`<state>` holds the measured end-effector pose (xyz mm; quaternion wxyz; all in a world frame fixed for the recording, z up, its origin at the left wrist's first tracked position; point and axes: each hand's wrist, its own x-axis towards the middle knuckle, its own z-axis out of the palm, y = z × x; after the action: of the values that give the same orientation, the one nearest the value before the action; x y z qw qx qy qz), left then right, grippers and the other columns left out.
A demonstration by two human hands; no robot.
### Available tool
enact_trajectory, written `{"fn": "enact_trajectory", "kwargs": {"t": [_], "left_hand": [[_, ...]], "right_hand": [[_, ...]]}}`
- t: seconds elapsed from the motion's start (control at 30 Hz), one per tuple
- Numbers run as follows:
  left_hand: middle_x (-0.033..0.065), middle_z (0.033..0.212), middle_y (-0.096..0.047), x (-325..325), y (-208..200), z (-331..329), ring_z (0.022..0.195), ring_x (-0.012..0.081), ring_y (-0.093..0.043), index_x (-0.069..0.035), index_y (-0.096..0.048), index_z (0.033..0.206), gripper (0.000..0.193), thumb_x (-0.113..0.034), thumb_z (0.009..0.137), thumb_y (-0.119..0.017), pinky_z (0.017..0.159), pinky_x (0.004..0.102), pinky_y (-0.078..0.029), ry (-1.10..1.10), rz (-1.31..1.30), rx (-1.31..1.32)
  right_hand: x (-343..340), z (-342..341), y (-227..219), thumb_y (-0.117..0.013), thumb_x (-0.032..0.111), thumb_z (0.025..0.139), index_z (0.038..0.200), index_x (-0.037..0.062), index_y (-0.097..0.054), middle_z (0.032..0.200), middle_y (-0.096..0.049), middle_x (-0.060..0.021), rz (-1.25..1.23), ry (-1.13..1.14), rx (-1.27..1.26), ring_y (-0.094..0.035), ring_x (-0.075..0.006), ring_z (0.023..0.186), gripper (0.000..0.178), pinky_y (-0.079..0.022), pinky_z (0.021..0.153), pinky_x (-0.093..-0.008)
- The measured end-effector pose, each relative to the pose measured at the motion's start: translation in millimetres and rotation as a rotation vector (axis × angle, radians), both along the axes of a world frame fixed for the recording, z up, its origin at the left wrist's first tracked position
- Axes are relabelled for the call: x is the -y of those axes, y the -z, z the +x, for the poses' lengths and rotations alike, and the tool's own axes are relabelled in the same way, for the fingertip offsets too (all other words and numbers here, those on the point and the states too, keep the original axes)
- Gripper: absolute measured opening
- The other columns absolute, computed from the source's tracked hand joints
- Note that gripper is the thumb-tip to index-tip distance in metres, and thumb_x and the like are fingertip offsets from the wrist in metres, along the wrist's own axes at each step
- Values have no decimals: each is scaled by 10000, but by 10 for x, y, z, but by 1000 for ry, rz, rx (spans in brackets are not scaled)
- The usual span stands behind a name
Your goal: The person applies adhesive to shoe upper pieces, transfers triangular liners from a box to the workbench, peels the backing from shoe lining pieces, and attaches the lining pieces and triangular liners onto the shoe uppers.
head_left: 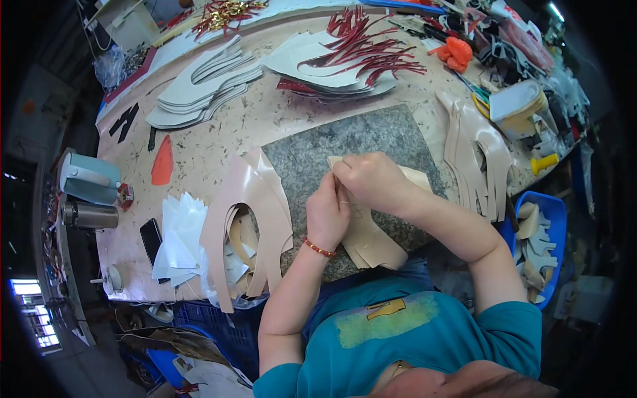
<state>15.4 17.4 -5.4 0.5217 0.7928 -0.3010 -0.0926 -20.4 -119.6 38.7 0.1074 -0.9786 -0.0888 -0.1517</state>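
Note:
A beige leather piece (363, 240), cut in a curved shape with others of its kind lying under it, is spread over a mottled grey slab (391, 129). My left hand (326, 211) is closed, pinching its upper edge. Right against it, my right hand (373, 178) is closed too, its fingertips meeting the left ones at that edge; what lies between the fingertips is hidden. To the left of the slab, glossy pale pink U-shaped leather pieces (219, 229) are stacked. Similar pink pieces (463, 156) lie to the right of my right forearm.
White U-shaped pieces (182, 99) and a stack with red straps (332, 63) lie at the back. White sheets (179, 232), a phone (151, 240) and a steel cup (89, 215) sit left. A blue bin (556, 229) of scraps stands right, below a white tub (516, 105).

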Motion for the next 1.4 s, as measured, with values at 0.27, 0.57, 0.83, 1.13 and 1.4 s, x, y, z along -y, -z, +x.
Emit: {"fn": "enact_trajectory", "kwargs": {"t": [0.27, 0.57, 0.83, 1.13, 1.4], "left_hand": [[217, 872, -641, 54, 10, -49, 781, 358, -656, -16, -568, 1106, 226, -63, 888, -530, 678, 404, -510, 37, -136, -21], [28, 810, -627, 75, 47, 140, 721, 56, -536, -26, -595, 997, 131, -129, 925, -556, 636, 239, -450, 90, -287, -488], [-14, 807, -534, 51, 186, 78, 732, 63, -495, -83, -544, 840, 130, -134, 932, -468, 647, 222, -428, -25, -540, -867], [13, 928, -586, 80, 339, 126, 864, 65, -511, -33, -572, 1019, 237, -224, 1012, -433, 771, 228, -435, 60, -315, -509], [45, 955, -619, 110, 362, 205, 864, 88, -561, -16, -572, 1069, 238, -193, 1008, -426, 770, 256, -463, 47, -242, -410]], "right_hand": [[139, -87, 134, -629, 73, 737, 746, 14, -598, 653, -604, -51, 776, 217, 8, -574, -122, 550, 67, -462, 510, -256], [147, -90, 288, -619, 69, 786, 790, 23, -620, 686, -589, 0, 1086, 246, -26, -531, -55, 607, 46, -434, 548, -228], [12, -274, 353, -637, 84, 728, 763, 46, -605, 690, -583, -98, 779, 2, 195, -571, -254, 593, 61, -459, 557, -338], [53, -239, 352, -633, 53, 717, 765, 53, -610, 700, -586, -86, 775, -63, 246, -576, -251, 612, 54, -470, 569, -348], [50, -221, 374, -667, 38, 687, 764, 71, -604, 682, -532, -73, 718, -137, 321, -563, -247, 644, 104, -481, 602, -336]]}}
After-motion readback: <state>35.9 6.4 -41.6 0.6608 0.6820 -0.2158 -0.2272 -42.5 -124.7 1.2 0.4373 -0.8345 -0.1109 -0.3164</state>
